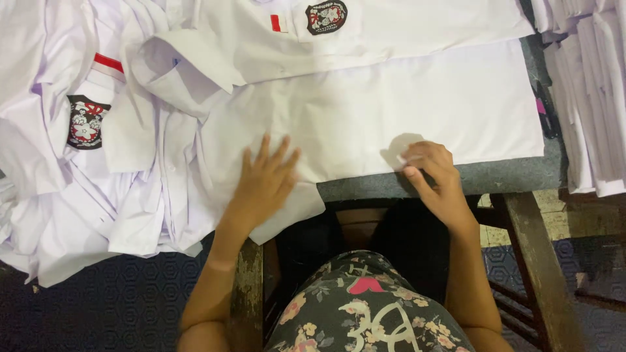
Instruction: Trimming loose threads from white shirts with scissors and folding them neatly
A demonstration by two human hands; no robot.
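Note:
A white shirt (404, 111) lies spread flat on a grey-topped table (508, 175). My left hand (264, 186) rests flat on its lower left part, fingers spread. At the shirt's lower edge, my right hand (433, 176) has its fingers curled, pinching the cloth or a small white bit; I cannot tell which. A second white shirt (365, 26) with a dark round badge (326, 15) and a red tag lies above it.
A heap of white shirts (85, 163) with a dark badge and red strip hangs off the table's left side. Folded white cloth is stacked at the right (587, 98). A wooden table leg (538, 267) and patterned floor lie below.

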